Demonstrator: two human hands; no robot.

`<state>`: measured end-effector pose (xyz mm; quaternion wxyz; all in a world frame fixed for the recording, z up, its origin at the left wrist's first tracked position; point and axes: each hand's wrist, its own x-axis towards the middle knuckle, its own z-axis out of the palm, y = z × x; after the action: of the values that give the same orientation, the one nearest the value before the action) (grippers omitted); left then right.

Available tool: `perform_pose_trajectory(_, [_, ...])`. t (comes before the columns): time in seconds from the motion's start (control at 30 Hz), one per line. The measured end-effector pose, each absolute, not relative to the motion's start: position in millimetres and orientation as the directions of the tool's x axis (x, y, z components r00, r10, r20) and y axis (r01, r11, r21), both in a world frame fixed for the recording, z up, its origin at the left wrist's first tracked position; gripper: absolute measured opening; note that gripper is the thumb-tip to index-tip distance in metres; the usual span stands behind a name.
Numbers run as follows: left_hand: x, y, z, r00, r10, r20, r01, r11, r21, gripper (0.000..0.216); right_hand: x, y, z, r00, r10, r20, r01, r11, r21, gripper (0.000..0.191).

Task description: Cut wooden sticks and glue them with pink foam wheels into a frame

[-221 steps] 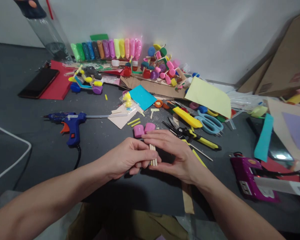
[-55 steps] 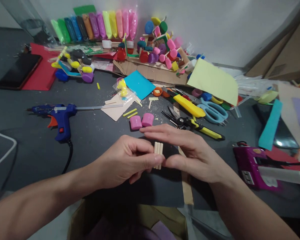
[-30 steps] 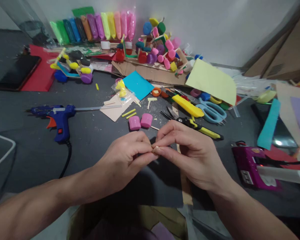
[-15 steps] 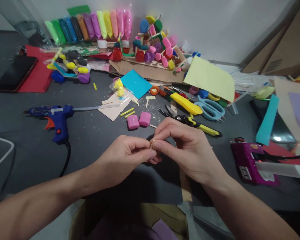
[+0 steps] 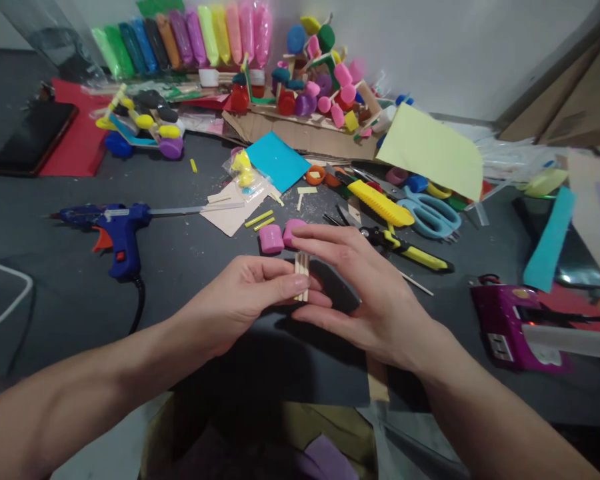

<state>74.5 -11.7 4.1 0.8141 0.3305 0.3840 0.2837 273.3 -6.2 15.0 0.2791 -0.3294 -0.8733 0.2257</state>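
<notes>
Between the thumb and fingers of my left hand (image 5: 253, 293) is a small bundle of short pale wooden sticks (image 5: 301, 268), held upright side by side. My right hand (image 5: 367, 290) is beside it on the right, thumb and fingers spread apart around the sticks with nothing visible in its grip. Just beyond the hands stand two pink clay cylinders (image 5: 271, 239), one partly covered by my right fingers. Two thin yellow-green sticks (image 5: 259, 219) lie behind them. A longer thin stick (image 5: 417, 284) rests right of my right hand.
A blue glue gun (image 5: 125, 233) lies at left, its cord running toward me. Right of centre are pliers (image 5: 415, 257), a yellow utility knife (image 5: 383, 203) and blue-handled scissors (image 5: 433, 213). A purple power box (image 5: 510, 327) sits at right. Colourful clay models (image 5: 325, 87) line the back.
My right fingers have come off the pinch and spread apart. The stick bundle, hidden before, now shows in my left hand. The camera view has shifted slightly.
</notes>
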Motion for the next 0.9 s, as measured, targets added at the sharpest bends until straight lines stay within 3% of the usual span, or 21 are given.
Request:
perform_pose_trajectory(0.27, [76.7, -13.9, 2.8, 0.481, 0.749, -0.455, -0.211, 0.602, 0.77, 0.019, 268.9, -4.8, 12.0, -0.633, 0.615, 0.471, 0.502, 0.789, -0.354, 0.045])
perform_pose_trajectory(0.47, [77.5, -15.1, 0.6, 0.509, 0.731, -0.455, -0.217, 0.62, 0.754, 0.019, 268.0, -4.7, 9.2, -0.613, 0.587, 0.53, 0.508, 0.806, -0.304, 0.047])
perform_pose_trajectory(0.8, [80.5, -13.0, -0.3, 0.485, 0.766, -0.421, -0.191, 0.563, 0.804, 0.018, 268.4, -5.0, 7.8, -0.585, 0.675, 0.45, 0.534, 0.738, -0.413, 0.054])
perform_pose_trajectory(0.9, [79.2, -12.2, 1.1, 0.456, 0.764, -0.456, -0.155, 0.573, 0.805, 0.019, 275.7, -3.1, 16.8, -0.596, 0.723, 0.349, 0.537, 0.682, -0.497, 0.072])
